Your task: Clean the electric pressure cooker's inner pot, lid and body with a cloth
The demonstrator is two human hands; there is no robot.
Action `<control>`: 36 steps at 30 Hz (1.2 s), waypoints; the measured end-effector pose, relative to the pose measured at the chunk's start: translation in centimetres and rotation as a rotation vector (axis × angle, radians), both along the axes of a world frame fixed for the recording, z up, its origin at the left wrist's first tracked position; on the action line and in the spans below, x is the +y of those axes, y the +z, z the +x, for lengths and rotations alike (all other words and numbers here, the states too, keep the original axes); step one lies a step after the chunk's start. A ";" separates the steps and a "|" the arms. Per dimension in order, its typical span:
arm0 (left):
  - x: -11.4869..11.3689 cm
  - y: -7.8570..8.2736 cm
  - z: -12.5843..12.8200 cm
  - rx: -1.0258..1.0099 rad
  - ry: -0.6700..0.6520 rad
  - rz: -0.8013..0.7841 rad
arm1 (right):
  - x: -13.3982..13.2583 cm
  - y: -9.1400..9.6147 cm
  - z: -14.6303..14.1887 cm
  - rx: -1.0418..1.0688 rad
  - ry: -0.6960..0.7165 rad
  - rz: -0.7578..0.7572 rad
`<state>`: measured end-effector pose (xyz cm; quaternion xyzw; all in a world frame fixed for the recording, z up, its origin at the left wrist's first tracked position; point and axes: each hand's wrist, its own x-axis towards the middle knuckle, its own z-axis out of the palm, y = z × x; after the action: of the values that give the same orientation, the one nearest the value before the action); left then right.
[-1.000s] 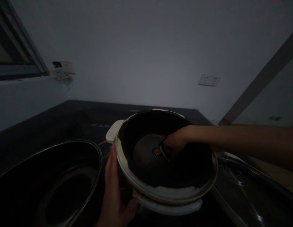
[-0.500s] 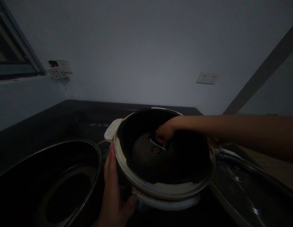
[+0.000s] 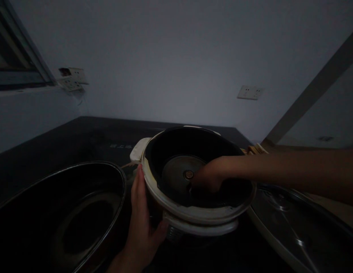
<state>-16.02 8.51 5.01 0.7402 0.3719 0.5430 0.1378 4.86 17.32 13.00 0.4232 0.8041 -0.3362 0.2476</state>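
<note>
An electric cooker body (image 3: 190,218) with a pale rim, pale side handles and a dark inside stands before me, tilted toward me. At its bottom is a round heating plate (image 3: 175,176) with a small central button (image 3: 188,174). My left hand (image 3: 142,223) grips the cooker's left side, fingers just below the handle and thumb at the front. Reaching in from the right, my right hand (image 3: 209,176) is closed at the plate's right side. It presses a dark cloth, mostly hidden under the fingers, with only a small bit of light edge showing.
A big dark pot (image 3: 122,182) stands open at the left. To the right lies a glass lid (image 3: 279,223) with a metal rim. The black countertop (image 3: 108,127) runs back to a wall with sockets (image 3: 249,92). A pale wooden-looking object (image 3: 254,148) sits behind my right forearm.
My right hand has moved with the cloth from behind the central button toward the plate's near right side, uncovering more of the plate. My left hand keeps its hold on the cooker.
</note>
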 end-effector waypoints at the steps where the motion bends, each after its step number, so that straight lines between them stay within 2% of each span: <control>1: 0.0 0.0 0.0 -0.002 -0.001 0.001 | -0.2 0.3 -0.7 -0.020 0.052 -0.020; 4: -0.1 -0.1 0.0 -0.003 0.000 0.008 | -0.6 1.2 -2.7 -0.049 0.168 0.000; 9: -0.1 0.0 0.0 -0.007 -0.008 -0.002 | 0.2 2.0 -5.0 -0.040 0.250 0.085; 14: -0.1 0.1 0.1 -0.027 -0.022 -0.025 | 2.3 1.7 -5.2 -0.041 0.186 0.159; 22: -0.3 0.2 0.0 -0.046 -0.046 -0.063 | 5.7 1.5 -2.5 -0.069 0.036 0.231; 27: -0.2 0.1 0.0 -0.061 -0.071 -0.062 | 5.0 1.5 -2.1 0.014 0.063 0.208; 30: -0.1 0.0 0.1 -0.065 -0.077 -0.066 | 4.0 1.5 -2.4 0.052 0.125 0.176; 36: -0.2 -0.2 0.1 -0.070 -0.089 -0.067 | 2.3 0.9 -3.1 0.132 0.287 0.205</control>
<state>-15.89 8.36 4.82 0.7315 0.3516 0.5492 0.1994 1.80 19.64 13.95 0.3043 0.9006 -0.2410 0.1954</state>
